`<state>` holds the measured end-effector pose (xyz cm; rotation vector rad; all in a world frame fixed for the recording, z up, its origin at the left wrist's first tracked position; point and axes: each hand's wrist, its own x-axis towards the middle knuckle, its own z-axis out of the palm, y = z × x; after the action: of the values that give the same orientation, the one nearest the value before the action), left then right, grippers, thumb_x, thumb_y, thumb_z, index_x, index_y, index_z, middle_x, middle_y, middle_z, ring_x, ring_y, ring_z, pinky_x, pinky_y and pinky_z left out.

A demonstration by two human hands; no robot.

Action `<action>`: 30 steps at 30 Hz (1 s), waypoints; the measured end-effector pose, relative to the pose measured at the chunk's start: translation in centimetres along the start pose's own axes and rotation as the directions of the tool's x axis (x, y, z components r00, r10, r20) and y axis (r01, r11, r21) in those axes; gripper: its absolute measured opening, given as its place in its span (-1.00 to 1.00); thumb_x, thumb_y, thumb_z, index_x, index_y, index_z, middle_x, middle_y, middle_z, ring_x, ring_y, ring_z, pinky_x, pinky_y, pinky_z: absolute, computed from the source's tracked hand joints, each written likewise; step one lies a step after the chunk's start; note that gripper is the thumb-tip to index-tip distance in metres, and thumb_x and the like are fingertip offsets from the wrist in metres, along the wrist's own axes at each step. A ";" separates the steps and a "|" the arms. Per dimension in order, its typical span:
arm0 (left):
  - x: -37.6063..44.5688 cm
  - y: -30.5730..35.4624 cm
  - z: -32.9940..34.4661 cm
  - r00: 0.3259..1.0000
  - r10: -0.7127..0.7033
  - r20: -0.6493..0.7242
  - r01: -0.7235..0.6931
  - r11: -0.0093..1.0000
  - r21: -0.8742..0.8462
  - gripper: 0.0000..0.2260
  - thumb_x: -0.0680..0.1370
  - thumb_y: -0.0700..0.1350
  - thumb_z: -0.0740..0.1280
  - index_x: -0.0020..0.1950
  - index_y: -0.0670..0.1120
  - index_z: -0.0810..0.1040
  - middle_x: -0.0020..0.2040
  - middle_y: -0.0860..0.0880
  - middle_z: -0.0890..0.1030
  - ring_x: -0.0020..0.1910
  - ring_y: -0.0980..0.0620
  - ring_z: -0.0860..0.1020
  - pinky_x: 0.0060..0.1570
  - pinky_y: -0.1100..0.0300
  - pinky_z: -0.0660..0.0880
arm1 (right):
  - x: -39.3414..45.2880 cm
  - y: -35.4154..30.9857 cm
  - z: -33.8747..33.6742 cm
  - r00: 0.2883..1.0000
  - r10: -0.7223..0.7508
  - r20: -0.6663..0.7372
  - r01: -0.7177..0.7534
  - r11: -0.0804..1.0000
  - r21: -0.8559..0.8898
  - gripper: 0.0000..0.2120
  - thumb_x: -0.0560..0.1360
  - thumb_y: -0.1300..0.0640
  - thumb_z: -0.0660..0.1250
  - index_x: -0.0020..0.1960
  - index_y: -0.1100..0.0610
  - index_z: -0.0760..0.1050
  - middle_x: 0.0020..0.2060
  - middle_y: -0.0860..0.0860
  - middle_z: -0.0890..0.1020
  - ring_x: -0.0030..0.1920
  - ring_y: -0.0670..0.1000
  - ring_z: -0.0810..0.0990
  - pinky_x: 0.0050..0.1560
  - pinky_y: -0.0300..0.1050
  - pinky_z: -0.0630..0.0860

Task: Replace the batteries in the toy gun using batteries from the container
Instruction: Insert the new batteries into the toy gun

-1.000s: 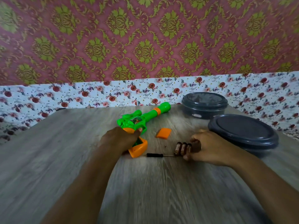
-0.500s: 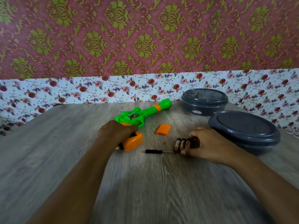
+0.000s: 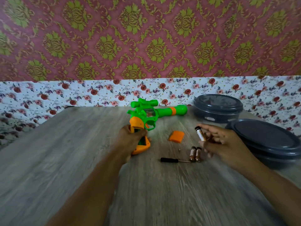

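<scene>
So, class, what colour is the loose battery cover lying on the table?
Orange: the battery cover shows best in the head view.

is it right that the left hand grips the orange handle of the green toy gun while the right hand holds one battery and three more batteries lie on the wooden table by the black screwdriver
Not quite: the head view shows two brown cylindrical batteries on the grey wooden table, not three. The rest holds: the left hand grips the green plastic toy gun by its orange handle, the right hand holds one battery, and the small black-handled screwdriver lies beside the pair.
</scene>
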<state>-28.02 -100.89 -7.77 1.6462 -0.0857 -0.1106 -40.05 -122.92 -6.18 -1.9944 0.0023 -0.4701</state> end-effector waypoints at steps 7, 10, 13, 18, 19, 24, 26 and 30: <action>-0.5 -0.1 1.7 0.991 0.129 0.032 -0.121 0.974 -0.191 -0.60 0.57 0.18 0.09 0.03 -0.13 0.47 -0.29 -0.11 0.60 -0.44 0.02 0.62 -0.29 0.11 0.56 | 3.0 -3.4 3.5 0.994 0.037 0.101 -0.056 0.978 0.202 -0.91 0.49 0.37 0.25 -0.10 0.20 0.43 -0.44 0.10 0.57 -0.55 -0.06 0.47 -0.56 -0.24 0.42; -0.2 -0.3 1.9 0.991 0.126 0.043 -0.116 0.977 -0.181 -0.57 0.59 0.18 0.05 0.06 -0.12 0.51 -0.28 -0.12 0.62 -0.45 0.01 0.62 -0.32 0.15 0.57 | 4.3 -4.8 5.5 0.988 0.010 0.155 -0.048 0.969 0.243 -0.90 0.45 0.35 0.32 -0.19 0.20 0.45 -0.46 0.10 0.53 -0.57 -0.06 0.44 -0.55 -0.24 0.42; 0.0 -0.3 1.9 0.991 0.129 0.036 -0.121 0.979 -0.165 -0.64 0.63 0.12 0.04 -0.01 -0.05 0.53 -0.27 -0.13 0.62 -0.45 -0.01 0.62 -0.35 0.18 0.57 | 5.2 -4.8 7.7 0.993 -0.011 0.121 -0.017 0.973 0.231 -0.89 0.46 0.29 0.34 -0.23 0.17 0.49 -0.50 0.05 0.49 -0.56 -0.06 0.40 -0.50 -0.20 0.41; 0.0 -0.1 2.0 0.991 0.130 0.024 -0.125 0.982 -0.142 -0.67 0.65 0.05 0.02 -0.13 0.01 0.52 -0.25 -0.12 0.62 -0.47 0.03 0.61 -0.32 0.18 0.57 | 4.9 -2.8 9.9 0.988 -0.146 -0.046 0.151 0.979 0.138 -0.85 0.50 0.18 0.30 -0.26 0.07 0.48 -0.55 -0.13 0.50 -0.55 -0.09 0.43 -0.49 -0.17 0.45; 0.0 -0.1 2.0 0.990 0.137 0.011 -0.135 0.983 -0.125 -0.67 0.66 0.03 0.02 -0.15 0.02 0.51 -0.26 -0.09 0.62 -0.48 0.08 0.61 -0.36 0.24 0.57 | 4.8 -2.6 10.0 0.982 -0.177 -0.064 0.184 0.976 0.120 -0.85 0.49 0.18 0.31 -0.25 0.05 0.49 -0.52 -0.14 0.53 -0.51 -0.11 0.48 -0.48 -0.20 0.47; 0.2 -0.5 2.1 0.988 0.146 -0.043 -0.148 0.988 -0.044 -0.71 0.58 0.18 0.09 0.00 0.10 0.55 0.04 -0.09 0.63 0.02 -0.07 0.61 0.14 -0.10 0.53 | 4.4 -1.8 10.5 0.957 -0.269 -0.107 0.275 0.961 0.040 -0.80 0.43 0.23 0.39 -0.21 -0.04 0.44 -0.31 -0.02 0.62 -0.27 -0.09 0.61 -0.28 -0.24 0.56; 0.2 -0.4 2.1 0.988 0.142 -0.059 -0.144 0.989 -0.032 -0.72 0.61 0.13 0.07 -0.01 0.08 0.54 0.04 -0.08 0.62 0.04 -0.07 0.59 0.18 -0.08 0.50 | 4.4 -1.7 10.8 0.948 -0.291 -0.132 0.292 0.956 -0.018 -0.72 0.39 0.23 0.42 -0.24 -0.07 0.37 -0.34 -0.12 0.59 -0.29 -0.15 0.59 -0.28 -0.37 0.47; 0.3 -0.5 2.1 0.986 0.149 -0.070 -0.148 0.989 0.027 -0.65 0.60 0.16 0.04 0.07 0.06 0.55 0.06 -0.07 0.62 0.05 -0.06 0.58 0.19 -0.10 0.48 | 4.2 -1.4 11.0 0.948 -0.296 -0.119 0.295 0.955 -0.020 -0.73 0.37 0.23 0.44 -0.29 -0.05 0.40 -0.35 -0.12 0.58 -0.29 -0.13 0.59 -0.27 -0.25 0.54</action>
<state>-28.01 -102.95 -8.43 1.6575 -0.1553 0.0633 -32.90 -113.64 -7.79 -1.9729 -0.2244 -0.7833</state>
